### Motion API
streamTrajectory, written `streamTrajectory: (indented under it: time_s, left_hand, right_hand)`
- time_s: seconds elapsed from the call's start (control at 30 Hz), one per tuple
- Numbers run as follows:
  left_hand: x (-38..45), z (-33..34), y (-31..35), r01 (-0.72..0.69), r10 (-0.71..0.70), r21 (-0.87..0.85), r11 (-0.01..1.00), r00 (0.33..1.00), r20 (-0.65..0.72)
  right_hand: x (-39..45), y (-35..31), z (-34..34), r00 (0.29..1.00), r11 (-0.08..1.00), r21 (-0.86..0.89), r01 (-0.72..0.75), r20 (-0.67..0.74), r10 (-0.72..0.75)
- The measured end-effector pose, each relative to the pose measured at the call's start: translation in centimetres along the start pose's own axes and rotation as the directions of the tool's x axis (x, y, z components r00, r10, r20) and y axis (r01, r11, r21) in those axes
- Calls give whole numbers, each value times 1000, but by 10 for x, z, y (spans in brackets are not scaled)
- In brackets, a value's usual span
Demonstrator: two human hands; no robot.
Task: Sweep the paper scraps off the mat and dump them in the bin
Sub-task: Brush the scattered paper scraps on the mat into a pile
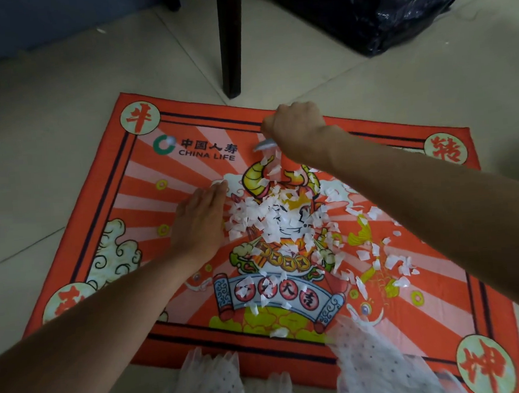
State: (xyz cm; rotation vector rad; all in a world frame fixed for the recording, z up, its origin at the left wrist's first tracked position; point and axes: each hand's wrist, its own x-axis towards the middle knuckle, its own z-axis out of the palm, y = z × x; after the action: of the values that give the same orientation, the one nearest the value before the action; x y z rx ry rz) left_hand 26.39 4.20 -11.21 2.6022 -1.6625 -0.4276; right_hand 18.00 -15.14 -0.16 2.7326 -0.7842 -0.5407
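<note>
Many white paper scraps are heaped mid-frame on a red printed mat spread over pale floor tiles. The left hand is laid flat, fingers straight and together, against the heap, while the right hand is curled around a few scraps. A black bin bag is seen upper right, beside a dark chair leg.

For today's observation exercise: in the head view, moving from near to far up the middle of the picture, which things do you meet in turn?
White spotted fabric → near border of the red mat → pile of paper scraps → right hand, gripping scraps → dark furniture leg on the tiled floor.
</note>
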Motion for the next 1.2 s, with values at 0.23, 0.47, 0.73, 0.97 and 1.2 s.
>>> streamTrajectory:
  time_s: [0.23, 0.47, 0.73, 0.97, 1.2]
  left_hand:
    - [-10, 1, 0, 6, -6, 3, 1000, 1000, -8]
    - [-36, 12, -8, 17, -17, 9, 1000, 1000, 0]
    - [-52, 12, -5, -61, 61, -48, 997, 998, 0]
    - [-51, 12, -11, -64, 64, -76, 995, 998, 1]
    - [-52, 7, -12, -14, 17, -92, 996, 999, 34]
  right_hand:
    - [-29, -12, 7, 983, 983, -44, 179, -17, -180]
    - [-70, -23, 10, 979, 979, 27, 203, -4, -203]
    - [-91, -23, 8, 987, 986, 51, 162, 10, -162]
    - [-93, 3, 3, 999, 995, 90, 38, -7, -38]
    - [-85, 7, -2, 1000, 990, 142, 11, -8, -10]
